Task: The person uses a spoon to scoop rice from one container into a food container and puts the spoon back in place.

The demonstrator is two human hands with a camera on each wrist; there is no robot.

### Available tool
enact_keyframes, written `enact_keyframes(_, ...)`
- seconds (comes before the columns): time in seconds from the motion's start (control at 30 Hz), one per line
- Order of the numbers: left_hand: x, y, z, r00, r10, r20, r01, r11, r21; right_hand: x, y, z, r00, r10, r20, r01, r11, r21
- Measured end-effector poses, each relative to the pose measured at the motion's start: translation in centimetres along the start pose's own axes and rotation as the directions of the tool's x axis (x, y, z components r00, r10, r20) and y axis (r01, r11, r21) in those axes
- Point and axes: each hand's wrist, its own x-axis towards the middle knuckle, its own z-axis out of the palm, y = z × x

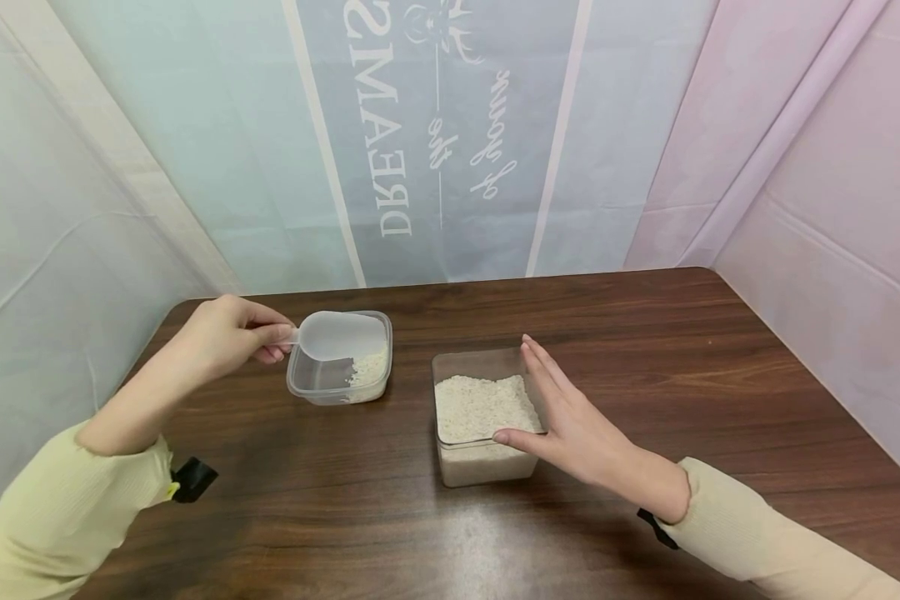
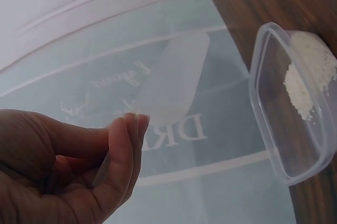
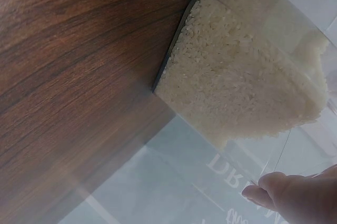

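Note:
A translucent scoop (image 1: 335,336) is pinched by its handle between the thumb and fingers of my left hand (image 1: 234,337). Its bowl hangs over a small clear plastic container (image 1: 322,375), where some white rice (image 1: 367,369) lies heaped at the right side. The left wrist view shows the scoop's bowl (image 2: 176,76) with no rice visible in it. My right hand (image 1: 570,421) spreads thumb and fingers across the right side of a larger clear square container (image 1: 487,473), touching its rim. Rice (image 3: 226,71) fills much of that container.
Both containers stand on a dark wood-grain table (image 1: 630,333), the smaller one farther back and to the left. Behind the table hangs a printed fabric curtain (image 1: 450,233), with more fabric (image 1: 832,250) at the sides.

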Motion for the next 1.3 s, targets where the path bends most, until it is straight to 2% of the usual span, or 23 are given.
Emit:
enact_keyframes(0.53, -1.2, 2.0, -0.1, 0.992, 0.089, -0.092, -0.086, 0.996, 0.036, 0.3, -0.1, -0.2, 1.0, 0.005, 0.005, -0.005, 1.0, -0.006)
enact_keyframes(0.7, -1.5, 2.5, 0.2, 0.989, 0.096, -0.116, -0.094, 0.995, 0.023, 0.4, -0.1, -0.3, 1.0, 0.004, 0.006, -0.004, 1.0, -0.006)
enact_keyframes(0.93, -1.8, 3.1, 0.4, 0.985, 0.097, -0.141, -0.097, 0.995, 0.002, 0.4, -0.2, -0.4, 1.0, 0.007, 0.018, -0.007, 1.0, 0.0)
enact_keyframes(1.3, -2.1, 4.2, 0.6, 0.975, 0.16, -0.154, -0.16, 0.987, 0.016, 0.5, -0.3, -0.5, 1.0, -0.006, 0.002, 0.006, 1.0, 0.007)
